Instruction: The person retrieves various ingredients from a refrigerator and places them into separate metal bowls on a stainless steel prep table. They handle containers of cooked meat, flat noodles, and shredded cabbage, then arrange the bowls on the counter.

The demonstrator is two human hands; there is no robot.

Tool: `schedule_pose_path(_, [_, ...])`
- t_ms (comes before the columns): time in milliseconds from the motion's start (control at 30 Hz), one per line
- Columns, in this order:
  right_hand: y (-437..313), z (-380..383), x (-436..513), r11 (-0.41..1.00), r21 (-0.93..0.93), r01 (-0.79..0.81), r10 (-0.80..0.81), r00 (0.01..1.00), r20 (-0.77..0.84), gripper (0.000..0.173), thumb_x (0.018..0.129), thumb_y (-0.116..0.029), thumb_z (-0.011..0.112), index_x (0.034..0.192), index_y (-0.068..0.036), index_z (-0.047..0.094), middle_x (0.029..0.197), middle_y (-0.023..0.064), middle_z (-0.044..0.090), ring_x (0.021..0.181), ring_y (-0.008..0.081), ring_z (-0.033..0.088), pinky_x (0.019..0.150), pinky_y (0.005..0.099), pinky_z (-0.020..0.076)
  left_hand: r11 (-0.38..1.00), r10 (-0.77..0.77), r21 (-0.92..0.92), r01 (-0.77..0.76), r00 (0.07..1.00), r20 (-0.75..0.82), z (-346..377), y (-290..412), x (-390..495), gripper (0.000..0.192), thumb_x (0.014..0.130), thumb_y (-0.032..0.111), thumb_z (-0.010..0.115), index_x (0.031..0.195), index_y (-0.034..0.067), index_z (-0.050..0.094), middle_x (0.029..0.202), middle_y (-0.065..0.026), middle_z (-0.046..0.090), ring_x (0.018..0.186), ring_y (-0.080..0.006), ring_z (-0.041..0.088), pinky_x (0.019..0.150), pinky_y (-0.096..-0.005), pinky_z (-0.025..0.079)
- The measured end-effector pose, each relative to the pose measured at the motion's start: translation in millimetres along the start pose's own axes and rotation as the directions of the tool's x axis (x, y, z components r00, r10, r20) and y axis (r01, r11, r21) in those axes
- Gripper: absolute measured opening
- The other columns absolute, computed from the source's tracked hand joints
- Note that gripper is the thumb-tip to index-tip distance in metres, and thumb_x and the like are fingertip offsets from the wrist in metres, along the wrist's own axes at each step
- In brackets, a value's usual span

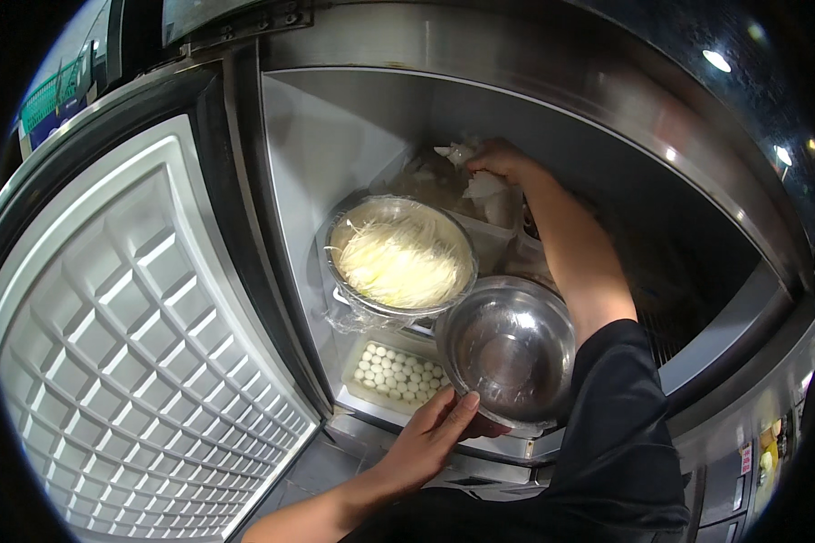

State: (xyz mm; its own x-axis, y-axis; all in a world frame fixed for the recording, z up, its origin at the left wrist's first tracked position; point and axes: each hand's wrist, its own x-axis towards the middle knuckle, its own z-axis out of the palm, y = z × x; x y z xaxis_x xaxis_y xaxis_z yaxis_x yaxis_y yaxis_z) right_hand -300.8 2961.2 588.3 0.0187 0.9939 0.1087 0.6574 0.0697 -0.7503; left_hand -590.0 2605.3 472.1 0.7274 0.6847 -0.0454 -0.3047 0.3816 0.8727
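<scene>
My left hand (441, 424) grips the near rim of a stainless steel mixing bowl (509, 349), thumb at the edge. The bowl looks empty apart from wet streaks on its inside. Deep in the open refrigerator, my right hand (502, 161) has its fingers closed on a crumpled translucent plastic bag (487, 186); the fingertips are partly hidden. Left of the steel bowl stands another metal bowl (466, 261) heaped with pale shredded vegetable strips (401, 261), with loose plastic film around its rim. Below it, a plastic container (353, 385) holds many small white balls or eggs (401, 373).
The refrigerator door (136, 326) hangs open at the left, its inner panel ribbed. A steel frame (502, 41) arches above the opening. Behind the bowls sits a plastic bin (492, 237). At the far upper left is a green basket (51, 95).
</scene>
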Motion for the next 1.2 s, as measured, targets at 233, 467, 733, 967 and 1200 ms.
schedule_pose_path(233, [-45,-18,-60,0.988,0.135,0.073,-0.047,0.981,-0.186,0.043,0.065,-0.008,0.077,0.104,0.004,0.064,0.086,0.0138,0.068,0.070,0.0215,0.066,0.061,0.0354,0.0549,0.999,0.009,0.043,-0.011,0.999,0.051,-5,0,0,0.029,0.106,0.026,0.040,0.110,-0.002,0.047,0.107,-0.0135,0.064,0.104,-0.0212,0.065,0.091,-0.0302,0.051])
schedule_pose_path(467, [-60,-14,-196,0.943,0.331,0.030,0.035,0.981,-0.188,0.048,0.066,-0.008,0.076,0.110,0.004,0.062,0.088,0.0130,0.068,0.070,0.0205,0.066,0.061,0.0344,0.0561,0.992,0.128,-0.002,-0.129,0.982,0.137,-5,-8,11,0.043,0.106,0.034,0.035,0.124,-0.006,0.036,0.107,-0.0243,0.062,0.103,-0.0285,0.064,0.095,-0.0392,0.049])
schedule_pose_path(733, [-38,56,-319,0.991,-0.115,-0.072,0.079,0.995,0.059,0.051,0.068,-0.015,0.076,0.116,-0.003,0.063,0.099,0.0067,0.068,0.092,0.0183,0.064,0.086,0.0312,0.0505,0.973,0.193,-0.155,-0.171,0.971,0.144,-12,-20,21,0.028,0.105,0.029,0.041,0.100,0.001,0.043,0.102,-0.0205,0.062,0.101,-0.0281,0.066,0.090,-0.0404,0.052])
schedule_pose_path(967, [-89,23,-289,0.850,-0.526,-0.032,0.354,0.774,0.525,0.085,0.066,-0.033,0.085,0.139,-0.011,0.049,0.135,0.0202,0.053,0.102,0.0263,0.063,0.070,0.0338,0.0584,0.972,0.213,-0.128,-0.195,0.965,0.152,-17,-23,22,0.026,0.106,0.022,0.039,0.104,-0.003,0.046,0.102,-0.0151,0.061,0.099,-0.0228,0.066,0.086,-0.0334,0.053])
schedule_pose_path(1200, [-81,-8,-132,0.873,-0.477,0.103,0.035,0.962,0.272,0.077,0.076,-0.038,0.080,0.140,-0.009,0.048,0.134,0.0143,0.057,0.100,0.0225,0.063,0.081,0.0342,0.0548,0.983,0.106,0.127,-0.131,0.977,0.186,-30,-9,28,0.027,0.103,0.023,0.049,0.095,-0.003,0.053,0.097,-0.0164,0.070,0.089,-0.0160,0.067,0.078,-0.0269,0.052])
